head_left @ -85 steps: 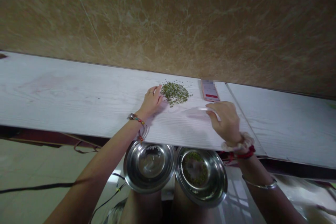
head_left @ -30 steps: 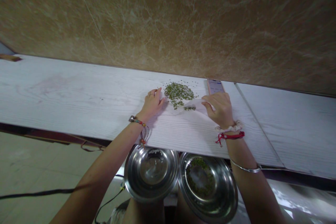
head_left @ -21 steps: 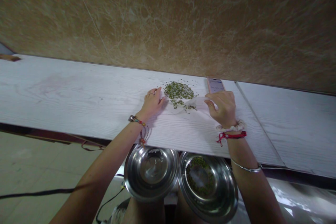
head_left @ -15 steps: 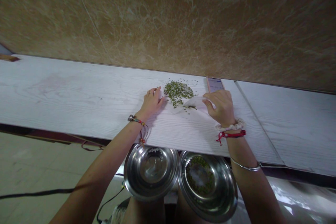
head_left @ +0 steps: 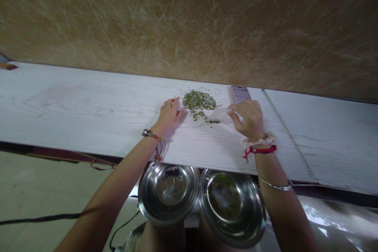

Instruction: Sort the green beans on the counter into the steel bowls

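Observation:
A loose pile of small green beans (head_left: 198, 100), with white grains among them, is spread on the white wood-grain tabletop (head_left: 88, 106). My right hand (head_left: 247, 117) pinches a thin translucent plastic sheet (head_left: 219, 115) between thumb and fingers. The sheet's far edge slants down to the beans at the pile's near right side. My left hand (head_left: 170, 113) rests on the table just left of the pile, fingers apart and holding nothing. Under the table's front edge, one steel bowl (head_left: 147, 204) has a few white grains in it. Another steel bowl (head_left: 251, 208) has green beans.
A phone with a lit screen (head_left: 240, 93) lies behind my right hand, near the brown marbled wall (head_left: 189, 27). Both bowls sit over my lap. A black cable (head_left: 41, 218) runs at lower left. A seam crosses the tabletop on the right.
The plastic sheet has tilted slightly and shows more of its face beside the beans. My left hand stays in nearly the same place. The whole view has shifted very little.

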Tool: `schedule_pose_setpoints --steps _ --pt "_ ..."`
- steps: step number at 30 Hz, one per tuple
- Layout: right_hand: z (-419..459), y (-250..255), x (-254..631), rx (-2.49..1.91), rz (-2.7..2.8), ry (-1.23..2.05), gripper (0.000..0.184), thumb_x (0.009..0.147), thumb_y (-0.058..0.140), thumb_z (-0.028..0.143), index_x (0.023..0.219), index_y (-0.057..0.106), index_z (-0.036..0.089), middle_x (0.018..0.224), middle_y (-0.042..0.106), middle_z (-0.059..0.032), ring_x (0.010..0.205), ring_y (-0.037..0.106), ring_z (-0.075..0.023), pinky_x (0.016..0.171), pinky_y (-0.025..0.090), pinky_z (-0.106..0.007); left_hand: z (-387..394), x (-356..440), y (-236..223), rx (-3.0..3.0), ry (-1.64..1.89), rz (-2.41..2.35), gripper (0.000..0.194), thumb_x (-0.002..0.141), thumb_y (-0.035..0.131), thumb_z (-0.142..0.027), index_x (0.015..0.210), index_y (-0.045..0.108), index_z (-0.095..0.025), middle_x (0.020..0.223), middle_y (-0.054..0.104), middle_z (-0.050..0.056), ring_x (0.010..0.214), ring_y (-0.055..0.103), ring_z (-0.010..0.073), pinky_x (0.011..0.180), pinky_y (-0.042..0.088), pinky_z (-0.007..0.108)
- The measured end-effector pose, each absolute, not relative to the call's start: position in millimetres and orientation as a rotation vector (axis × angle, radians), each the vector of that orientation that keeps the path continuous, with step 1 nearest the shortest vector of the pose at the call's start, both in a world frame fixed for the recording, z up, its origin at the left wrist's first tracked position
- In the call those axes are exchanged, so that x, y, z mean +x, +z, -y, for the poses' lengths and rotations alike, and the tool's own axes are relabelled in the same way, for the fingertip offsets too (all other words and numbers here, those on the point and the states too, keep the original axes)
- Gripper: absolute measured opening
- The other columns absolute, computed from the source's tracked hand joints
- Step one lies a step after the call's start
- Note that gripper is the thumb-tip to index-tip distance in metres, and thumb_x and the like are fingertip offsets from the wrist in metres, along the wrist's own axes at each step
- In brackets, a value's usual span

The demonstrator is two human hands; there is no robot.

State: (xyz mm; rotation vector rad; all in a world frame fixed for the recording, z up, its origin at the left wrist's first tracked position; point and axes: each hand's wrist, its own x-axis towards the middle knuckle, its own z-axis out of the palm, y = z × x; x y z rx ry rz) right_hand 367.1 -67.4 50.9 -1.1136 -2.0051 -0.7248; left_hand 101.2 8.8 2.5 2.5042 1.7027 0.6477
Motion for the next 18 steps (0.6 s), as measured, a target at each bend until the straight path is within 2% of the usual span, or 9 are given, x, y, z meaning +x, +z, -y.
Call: schedule_pose_setpoints --steps 18 --pt "71 52 393 -1.151 1.987 -0.692 0.015 0.083 0.053 0.029 0.077 0.065 0.021 0.066 0.065 -0.0006 0.068 0.058 -0.0174 0.072 0.039 -0.034 -9 101 3 2.486 0.622 -1.698 0.054 0.088 0.044 -0.032 0.136 0.036 -0.009 0.129 0.047 0.020 0.121 0.044 0.0312 0.098 0.039 0.047"
